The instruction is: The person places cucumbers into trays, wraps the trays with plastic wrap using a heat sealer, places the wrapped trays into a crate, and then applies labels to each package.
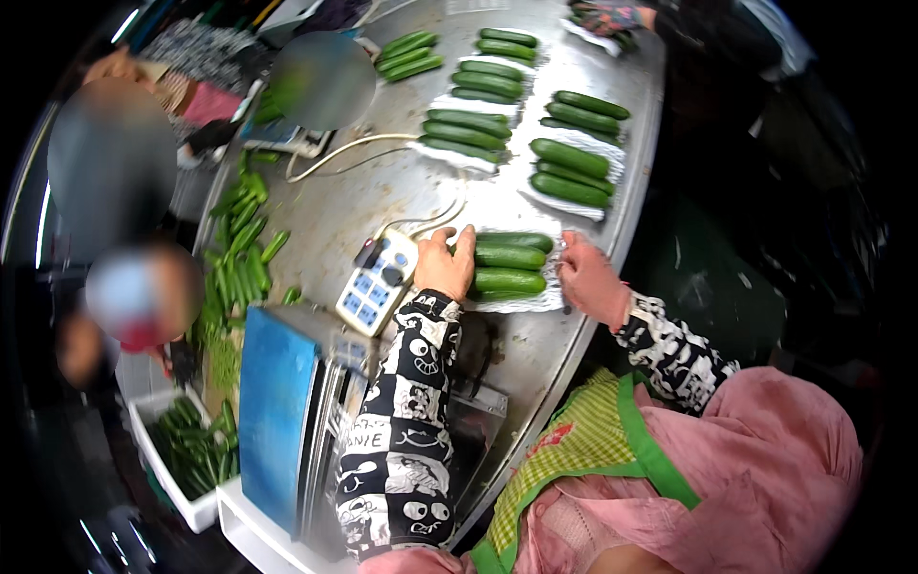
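In the head view, we see the left hand [445, 263] at the left ends of three cucumbers [510, 256]; we cannot tell whether it grips them. The right hand [591, 277] pinches the right edge of the white sheet [507, 305] beneath them. Just left of the left hand, we find a power strip [375, 287] on the metal surface [335, 215].

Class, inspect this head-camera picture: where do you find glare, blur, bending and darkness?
Head view: pale glare on the metal table, strongest near the top; head view: round patches at left smeared beyond recognition; head view: table's right edge bowed, corners black; head view: nearest cucumbers fairly sharp.
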Action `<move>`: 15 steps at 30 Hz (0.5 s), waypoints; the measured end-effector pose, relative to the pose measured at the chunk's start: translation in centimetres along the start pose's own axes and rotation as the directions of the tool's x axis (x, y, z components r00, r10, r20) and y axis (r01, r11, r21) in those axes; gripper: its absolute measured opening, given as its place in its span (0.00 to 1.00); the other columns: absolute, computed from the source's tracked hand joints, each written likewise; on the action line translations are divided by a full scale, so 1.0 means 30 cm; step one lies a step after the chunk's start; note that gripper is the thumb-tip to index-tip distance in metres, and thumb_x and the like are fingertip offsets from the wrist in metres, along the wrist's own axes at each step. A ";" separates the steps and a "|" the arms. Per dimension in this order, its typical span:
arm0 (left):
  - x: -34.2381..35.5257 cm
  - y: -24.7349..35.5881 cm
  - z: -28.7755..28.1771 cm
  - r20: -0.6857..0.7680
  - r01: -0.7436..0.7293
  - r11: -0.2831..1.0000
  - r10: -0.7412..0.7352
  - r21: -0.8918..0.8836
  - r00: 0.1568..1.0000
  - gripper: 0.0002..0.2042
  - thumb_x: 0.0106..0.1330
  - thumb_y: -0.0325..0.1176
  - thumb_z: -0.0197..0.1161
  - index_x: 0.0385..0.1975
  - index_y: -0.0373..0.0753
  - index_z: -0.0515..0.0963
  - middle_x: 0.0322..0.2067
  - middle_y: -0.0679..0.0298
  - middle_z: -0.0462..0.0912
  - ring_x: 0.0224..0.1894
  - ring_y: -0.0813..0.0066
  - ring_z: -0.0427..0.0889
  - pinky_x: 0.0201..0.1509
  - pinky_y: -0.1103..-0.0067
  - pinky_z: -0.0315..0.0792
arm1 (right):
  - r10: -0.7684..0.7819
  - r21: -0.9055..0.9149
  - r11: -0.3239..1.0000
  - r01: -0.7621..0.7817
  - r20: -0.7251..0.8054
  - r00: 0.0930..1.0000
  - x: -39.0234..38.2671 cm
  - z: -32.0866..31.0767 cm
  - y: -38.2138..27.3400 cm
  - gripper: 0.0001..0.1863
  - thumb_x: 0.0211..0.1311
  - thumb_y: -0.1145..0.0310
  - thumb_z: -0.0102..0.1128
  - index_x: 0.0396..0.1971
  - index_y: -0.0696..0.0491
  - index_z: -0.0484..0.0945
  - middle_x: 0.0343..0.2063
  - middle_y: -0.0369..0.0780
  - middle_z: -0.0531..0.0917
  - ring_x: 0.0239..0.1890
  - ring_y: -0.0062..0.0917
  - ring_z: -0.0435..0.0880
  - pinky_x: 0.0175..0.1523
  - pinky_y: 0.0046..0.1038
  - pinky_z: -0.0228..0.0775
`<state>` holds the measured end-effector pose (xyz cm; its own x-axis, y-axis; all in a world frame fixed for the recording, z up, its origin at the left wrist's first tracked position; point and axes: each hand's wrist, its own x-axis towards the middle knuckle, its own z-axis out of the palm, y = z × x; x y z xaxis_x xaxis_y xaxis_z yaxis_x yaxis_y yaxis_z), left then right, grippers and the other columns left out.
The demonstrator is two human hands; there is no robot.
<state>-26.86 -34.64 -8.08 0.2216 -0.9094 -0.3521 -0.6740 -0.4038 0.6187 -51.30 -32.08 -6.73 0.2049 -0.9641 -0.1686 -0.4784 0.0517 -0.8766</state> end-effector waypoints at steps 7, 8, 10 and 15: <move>-0.337 0.012 -0.499 -0.425 0.065 0.995 -0.090 -0.075 0.901 0.33 0.59 0.59 0.60 0.51 0.34 0.77 0.45 0.42 0.78 0.49 0.45 0.78 0.55 0.64 0.71 | -0.195 0.148 0.976 0.158 0.280 0.940 0.010 0.118 -0.390 0.11 0.60 0.83 0.42 0.42 0.59 0.67 0.29 0.36 0.76 0.23 0.14 0.70 0.25 0.19 0.63; -0.385 -0.073 -0.573 -0.516 0.008 0.994 -0.064 -0.110 0.854 0.33 0.59 0.59 0.60 0.52 0.33 0.77 0.46 0.39 0.78 0.51 0.45 0.78 0.56 0.66 0.71 | -0.304 0.175 0.950 0.257 0.346 0.888 0.022 0.186 -0.449 0.13 0.60 0.82 0.42 0.44 0.60 0.68 0.27 0.37 0.76 0.23 0.16 0.70 0.26 0.21 0.64; -0.502 -0.262 -0.731 -0.608 0.051 0.991 -0.116 -0.124 0.785 0.34 0.60 0.59 0.60 0.52 0.30 0.77 0.44 0.38 0.80 0.51 0.48 0.80 0.57 0.66 0.71 | -0.388 0.346 0.909 0.232 0.500 0.774 0.016 0.355 -0.626 0.16 0.58 0.81 0.43 0.48 0.63 0.67 0.26 0.39 0.76 0.21 0.19 0.72 0.26 0.23 0.66; -0.703 -0.715 -0.893 -0.707 0.097 0.949 -0.290 -0.301 0.645 0.36 0.62 0.61 0.56 0.48 0.25 0.78 0.47 0.40 0.81 0.53 0.51 0.79 0.59 0.69 0.68 | -0.494 0.159 0.845 0.510 0.598 0.631 0.018 0.854 -0.788 0.16 0.56 0.79 0.48 0.45 0.61 0.74 0.21 0.39 0.79 0.20 0.23 0.76 0.25 0.28 0.67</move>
<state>1.81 -9.50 4.91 0.8367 -0.5403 0.0901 -0.4061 -0.5015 0.7639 -18.00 -27.14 2.38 0.8762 -0.4786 0.0567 -0.1643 -0.4072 -0.8984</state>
